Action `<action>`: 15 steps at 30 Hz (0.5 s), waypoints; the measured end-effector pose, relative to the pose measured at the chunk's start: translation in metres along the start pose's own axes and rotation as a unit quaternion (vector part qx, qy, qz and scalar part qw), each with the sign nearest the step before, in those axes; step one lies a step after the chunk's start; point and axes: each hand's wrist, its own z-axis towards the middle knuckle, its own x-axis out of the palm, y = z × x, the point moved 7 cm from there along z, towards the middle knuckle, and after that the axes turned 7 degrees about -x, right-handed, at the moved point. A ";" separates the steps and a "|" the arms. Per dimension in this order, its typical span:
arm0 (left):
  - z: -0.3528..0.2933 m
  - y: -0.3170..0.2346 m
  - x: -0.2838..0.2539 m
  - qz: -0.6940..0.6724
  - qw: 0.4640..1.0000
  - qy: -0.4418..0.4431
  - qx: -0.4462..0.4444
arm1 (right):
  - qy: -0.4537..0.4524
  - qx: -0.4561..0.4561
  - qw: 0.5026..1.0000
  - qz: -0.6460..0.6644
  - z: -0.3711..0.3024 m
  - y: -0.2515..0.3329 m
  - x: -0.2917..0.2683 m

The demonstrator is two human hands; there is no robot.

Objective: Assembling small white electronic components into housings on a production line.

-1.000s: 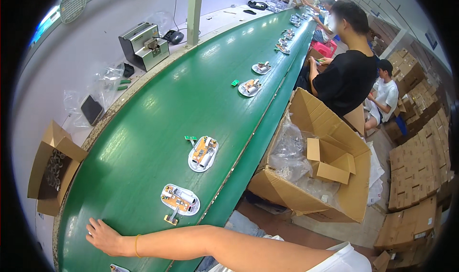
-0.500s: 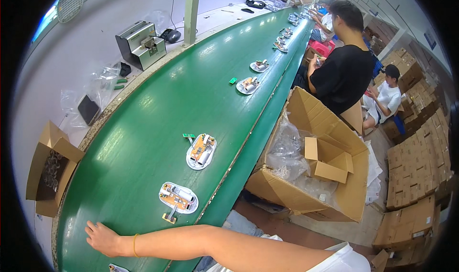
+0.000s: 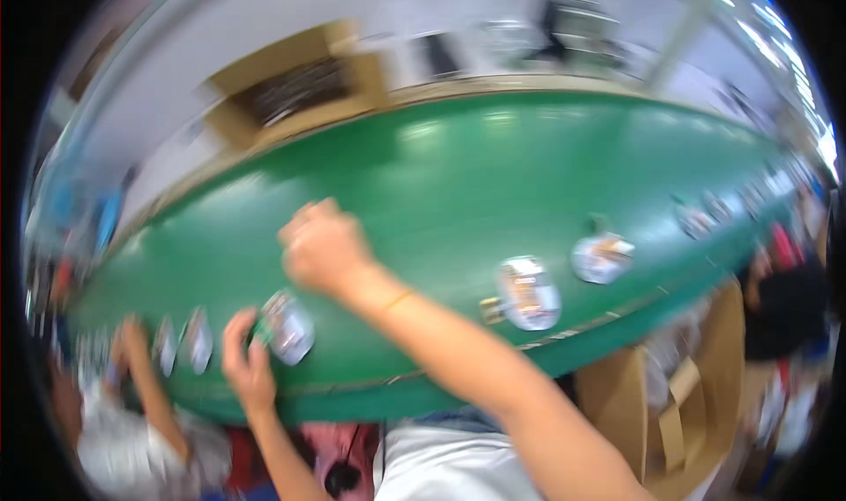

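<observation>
My right hand (image 3: 330, 250), with a thin orange band at its wrist, is over the green conveyor belt (image 3: 458, 166). Its fingers are curled in, and whatever they may hold is hidden. Lower and to the left, my left hand (image 3: 249, 369) has thumb and forefinger apart beside a white oval housing (image 3: 289, 329) with a circuit board inside. A small green board (image 3: 264, 329) at that housing's edge is close to these fingers; blur hides whether they touch. To the right of my right forearm lies another oval housing (image 3: 531, 294) with a small tan part (image 3: 491, 309) beside it.
More housings (image 3: 604, 257) lie along the belt on both sides. An open carton of small parts (image 3: 300, 91) stands beyond the far edge, near a grey machine (image 3: 577, 34). A large carton (image 3: 617, 404) is at the near right. At far left, a co-worker's hand (image 3: 132, 342) works.
The view has swung left and is now blurred. My left hand has come into view beside a housing. My right hand's fingers, stretched out before, are now curled.
</observation>
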 end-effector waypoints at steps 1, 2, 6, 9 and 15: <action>0.004 -0.003 0.002 -0.055 0.997 -0.019 -0.044 | -0.016 0.007 0.999 0.032 -0.002 -0.010 -0.010; 0.002 0.005 -0.006 -0.096 0.992 -0.034 -0.078 | -0.007 -0.006 1.000 0.017 -0.005 -0.012 -0.010; -0.017 -0.034 -0.039 -0.120 0.973 -0.178 -0.088 | 0.037 -0.020 0.999 -0.029 -0.004 -0.006 -0.020; -0.039 -0.085 -0.035 0.116 0.983 -0.135 0.046 | 0.013 -0.041 0.999 -0.011 -0.008 0.002 -0.015; -0.070 -0.100 0.023 0.172 0.981 -0.078 0.036 | -0.020 -0.064 0.998 -0.017 -0.009 -0.002 -0.018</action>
